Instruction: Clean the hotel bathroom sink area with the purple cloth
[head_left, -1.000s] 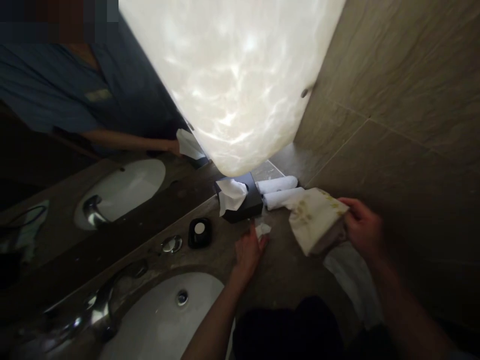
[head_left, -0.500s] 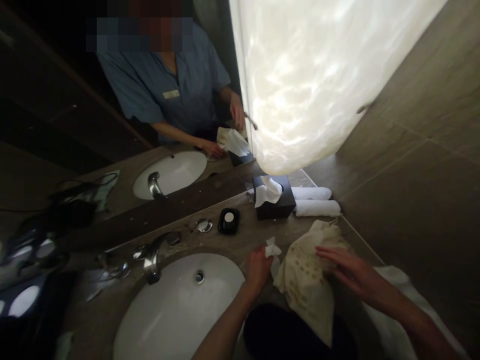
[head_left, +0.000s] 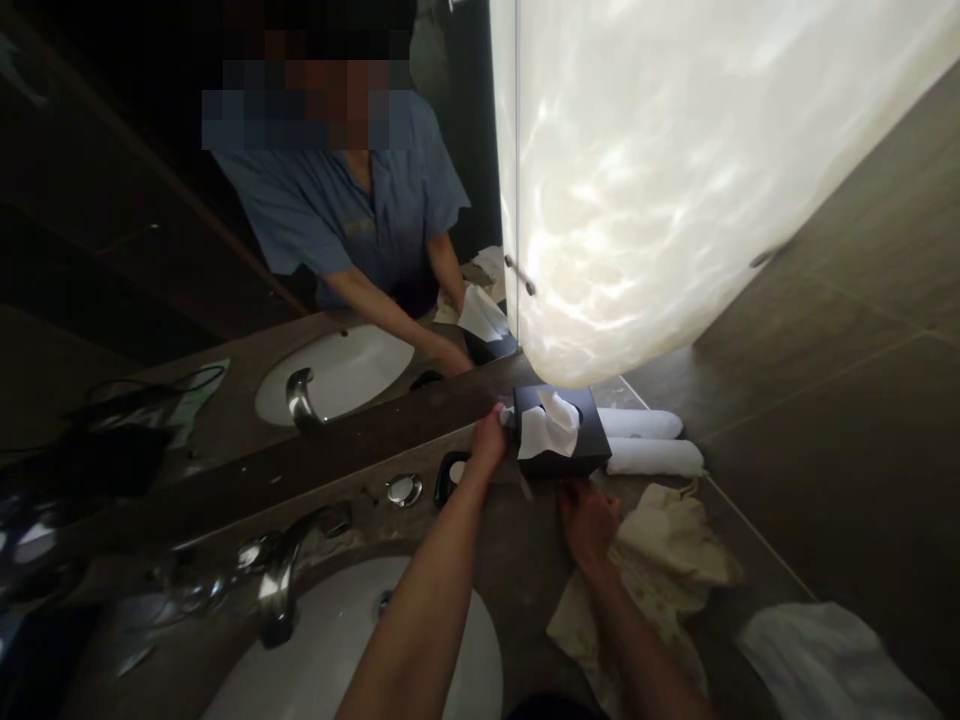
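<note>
while both grips are at the tissue box (head_left: 564, 464), the left grip (head_left: 501, 413) is beside its left side, fingers curled by a small pale crumpled scrap (head_left: 508, 416); can't tell if it's pinched. right grip (head_left: 589, 500) is at the box's near edge, fingers bent and half closed, fingertips partly hidden, so can't tell if it has hold of the box.

counts: one box, one tissue (head_left: 551, 430) sticking out, two rolled towels (head_left: 652, 457), one cloth bag (head_left: 671, 535), one loose white cloth (head_left: 832, 655), one sink (head_left: 315, 640), one tap (head_left: 277, 590), one round metal knob (head_left: 403, 489), one black dish (head_left: 444, 482) partly behind the left forearm.

box is black, boxy, upright on the desk (head_left: 521, 570), under the bottom end of the lit panel (head_left: 637, 200). tissue is white, creased, draped over the top and near side. towels lie side by side, just right of the box. bag is cream, flat and rumpled, partly under the right forearm.
</note>
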